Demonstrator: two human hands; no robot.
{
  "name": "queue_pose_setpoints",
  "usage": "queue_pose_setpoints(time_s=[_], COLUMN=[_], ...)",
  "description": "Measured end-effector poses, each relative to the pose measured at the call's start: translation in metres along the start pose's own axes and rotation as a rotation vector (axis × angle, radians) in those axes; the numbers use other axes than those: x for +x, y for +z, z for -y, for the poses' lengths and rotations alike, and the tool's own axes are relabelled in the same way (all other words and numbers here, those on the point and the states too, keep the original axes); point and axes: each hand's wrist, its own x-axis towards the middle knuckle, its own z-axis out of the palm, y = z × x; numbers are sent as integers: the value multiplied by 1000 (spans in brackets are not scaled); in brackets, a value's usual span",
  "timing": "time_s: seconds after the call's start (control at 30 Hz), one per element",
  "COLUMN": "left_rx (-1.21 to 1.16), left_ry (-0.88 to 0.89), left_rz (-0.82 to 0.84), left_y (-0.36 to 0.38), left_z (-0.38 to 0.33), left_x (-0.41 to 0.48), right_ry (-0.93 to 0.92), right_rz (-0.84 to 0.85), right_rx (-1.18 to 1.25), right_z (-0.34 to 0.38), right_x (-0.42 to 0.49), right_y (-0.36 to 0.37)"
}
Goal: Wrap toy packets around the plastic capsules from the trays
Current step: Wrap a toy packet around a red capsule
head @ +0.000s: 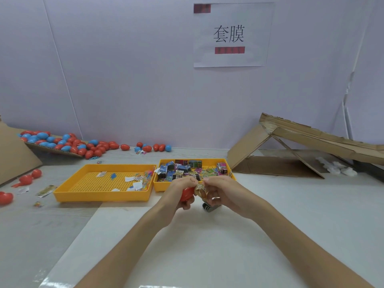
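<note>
My left hand (180, 191) is closed around a red plastic capsule (186, 194), just in front of the right yellow tray (158, 187). My right hand (223, 192) pinches a crinkled, yellowish toy packet (201, 191) against the capsule's right end. A small grey-and-black object (209, 207) shows under my right hand; I cannot tell whether it is held. The right tray is filled with several colourful toy packets (182, 170). The left yellow tray (99, 197) holds a few scattered packets and paper slips.
A heap of red and blue capsules (66, 143) lies on cardboard at the back left, with more along the wall. Loose red capsules (31, 177) and packets lie at the left edge. A folded cardboard box (291, 150) stands at the right. A paper sign (230, 35) hangs on the wall.
</note>
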Motion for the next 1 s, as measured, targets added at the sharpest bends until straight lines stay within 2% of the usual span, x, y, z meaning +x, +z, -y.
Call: queue_pose_setpoints(time_s=[0.07, 0.23, 0.3, 0.43, 0.57, 0.63, 0.77, 0.9, 1.0], left_rx=[-42, -372, -411, -256, -138, -55, 71, 135, 175], left_ry=[24, 27, 24, -35, -14, 18, 48, 9, 2], left_rz=[-21, -103, -134, -240, -291, -287, -245, -224, -156], left_y=[0, -5, -7, -7, -9, -7, -4, -4, -5], left_z=[1, 0, 1, 6, 7, 6, 3, 3, 5], left_x=[1, 5, 6, 8, 10, 8, 4, 5, 6], right_ry=[-26, -54, -60, -115, -291, -319, -279, -283, -297], right_rz=[38, 17, 18, -74, -233, -215, -69, -59, -103], right_rx=[48, 139, 136, -45, -417, -585, -819, -821, -604], right_z=[1, 3, 3, -1, -3, -5, -11, -10, -5], right_x=[-1, -2, -2, 1, 2, 2, 1, 0, -1], right_y=[-1, -6, -7, -5, -7, -10, -14, -12, -11])
